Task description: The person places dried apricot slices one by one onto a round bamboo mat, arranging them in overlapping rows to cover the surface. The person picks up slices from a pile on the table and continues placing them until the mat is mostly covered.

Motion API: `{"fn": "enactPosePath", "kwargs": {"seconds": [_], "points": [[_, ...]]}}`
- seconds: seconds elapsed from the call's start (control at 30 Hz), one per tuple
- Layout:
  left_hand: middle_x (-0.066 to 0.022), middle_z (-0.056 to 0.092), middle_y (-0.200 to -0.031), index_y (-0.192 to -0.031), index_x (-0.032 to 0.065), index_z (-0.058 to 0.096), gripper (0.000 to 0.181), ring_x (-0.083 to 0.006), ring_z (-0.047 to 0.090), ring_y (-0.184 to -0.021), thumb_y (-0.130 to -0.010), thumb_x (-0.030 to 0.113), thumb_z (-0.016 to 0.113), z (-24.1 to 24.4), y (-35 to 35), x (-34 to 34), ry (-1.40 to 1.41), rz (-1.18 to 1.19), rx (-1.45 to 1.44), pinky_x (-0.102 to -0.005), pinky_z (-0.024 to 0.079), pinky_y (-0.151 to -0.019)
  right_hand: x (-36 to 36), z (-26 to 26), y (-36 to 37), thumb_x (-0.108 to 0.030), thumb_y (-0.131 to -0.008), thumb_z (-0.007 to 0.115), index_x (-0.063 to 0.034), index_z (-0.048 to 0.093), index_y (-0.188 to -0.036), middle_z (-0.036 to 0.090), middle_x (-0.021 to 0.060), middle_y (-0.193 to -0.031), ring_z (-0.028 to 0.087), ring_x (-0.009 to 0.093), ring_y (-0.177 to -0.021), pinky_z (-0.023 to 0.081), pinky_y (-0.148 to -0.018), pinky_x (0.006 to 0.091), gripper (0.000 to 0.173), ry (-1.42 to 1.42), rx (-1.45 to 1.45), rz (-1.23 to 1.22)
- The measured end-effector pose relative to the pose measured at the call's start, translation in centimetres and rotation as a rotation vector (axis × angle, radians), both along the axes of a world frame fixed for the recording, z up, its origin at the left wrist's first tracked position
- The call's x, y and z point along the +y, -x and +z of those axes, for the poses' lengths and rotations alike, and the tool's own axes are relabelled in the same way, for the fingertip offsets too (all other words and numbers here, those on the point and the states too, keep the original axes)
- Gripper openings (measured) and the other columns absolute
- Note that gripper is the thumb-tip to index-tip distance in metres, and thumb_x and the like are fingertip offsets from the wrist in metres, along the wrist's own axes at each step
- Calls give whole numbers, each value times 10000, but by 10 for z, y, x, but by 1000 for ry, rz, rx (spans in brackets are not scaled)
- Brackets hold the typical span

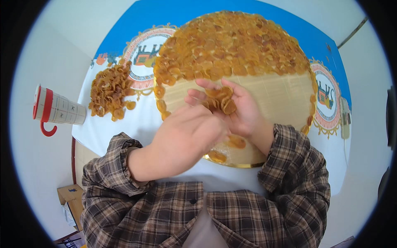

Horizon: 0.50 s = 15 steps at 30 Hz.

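Note:
My right hand (246, 113) is palm up and cups several thin, amber, dried slices (220, 100), which look like dried fruit. Over its palm and wrist side comes my left hand (189, 139), back upward with the fingers curled. Its fingertips are hidden, so I cannot tell whether they pinch a slice. Both hands are above a large round tan board (276, 99) with a shiny gold rim. Overlapping slices (235, 43) cover the far half of this board, and single slices line its edge. Two loose slices (217, 156) lie near its front edge.
A heap of the same slices (110, 90) lies on the white and blue tablecloth (124, 131), left of the board. Further left, at the table's edge, is a white tumbler (66, 108) with a red lid and handle. A pale power strip (345, 117) lies at the right.

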<state>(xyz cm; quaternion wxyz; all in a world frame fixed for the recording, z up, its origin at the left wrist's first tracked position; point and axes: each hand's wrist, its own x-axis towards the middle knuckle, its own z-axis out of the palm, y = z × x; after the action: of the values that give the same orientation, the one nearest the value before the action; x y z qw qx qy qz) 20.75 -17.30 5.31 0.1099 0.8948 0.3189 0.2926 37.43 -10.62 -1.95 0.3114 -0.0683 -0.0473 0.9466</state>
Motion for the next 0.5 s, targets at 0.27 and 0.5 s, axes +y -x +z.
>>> {"fn": "enactPosePath", "kwargs": {"seconds": [0.27, 0.5], "points": [[-15, 578, -758, -842, 105, 572, 121, -197, 604, -768, -776, 151, 662, -25, -26, -20, 99, -105, 142, -325, 466, -682, 2, -4, -1, -348, -1035, 307, 41, 455, -1369, 531, 251, -1317, 454, 393, -1302, 341, -1124, 540, 534, 0, 5, 3], [-16, 514, -719, -806, 108, 507, 148, -194, 551, -719, -722, 134, 626, -35, -33, -23, 28, -96, 191, -307, 442, -693, 3, -4, 0, -345, -1035, 303, 53, 444, -1369, 536, 251, -1311, 460, 391, -1298, 347, -1124, 535, 538, -31, 0, -1]]}}
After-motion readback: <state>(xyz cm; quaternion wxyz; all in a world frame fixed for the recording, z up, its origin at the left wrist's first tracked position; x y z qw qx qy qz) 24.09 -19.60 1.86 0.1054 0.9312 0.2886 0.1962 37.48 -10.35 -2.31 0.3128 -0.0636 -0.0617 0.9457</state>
